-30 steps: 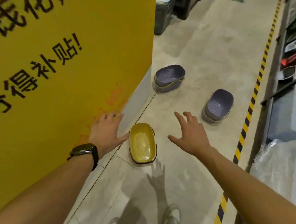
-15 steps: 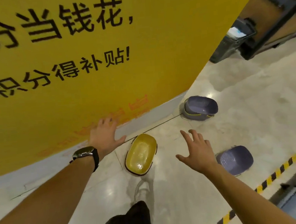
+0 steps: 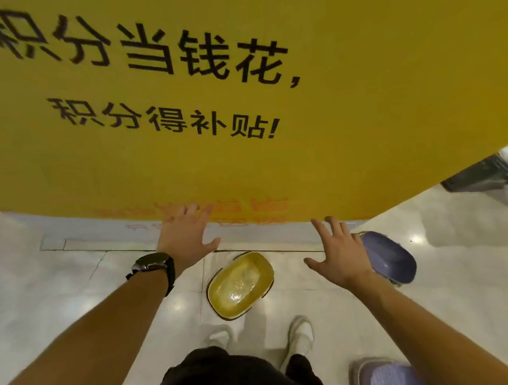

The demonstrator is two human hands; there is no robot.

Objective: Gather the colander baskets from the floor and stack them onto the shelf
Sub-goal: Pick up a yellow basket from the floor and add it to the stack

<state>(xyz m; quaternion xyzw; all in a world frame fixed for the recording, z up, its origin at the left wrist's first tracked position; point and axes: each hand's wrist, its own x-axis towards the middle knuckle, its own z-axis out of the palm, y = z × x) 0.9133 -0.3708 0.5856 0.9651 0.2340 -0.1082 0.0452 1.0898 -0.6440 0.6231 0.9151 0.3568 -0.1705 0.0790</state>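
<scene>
The left grip (image 3: 185,230) and right grip (image 3: 339,255) are hanging wide, holding nothing. The yellow basket (image 3: 239,283) is sitting on the floor (image 3: 470,264) between them. The right grip is hiding part of a purple basket (image 3: 389,257).

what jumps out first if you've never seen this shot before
The huge yellow sign with black characters fills the upper half of the view. Below it, the yellow basket sits on the pale floor between the left hand and the right hand, both spread open and holding nothing. A purple basket lies partly behind the right hand, and a second purple basket is at the bottom right edge.
</scene>
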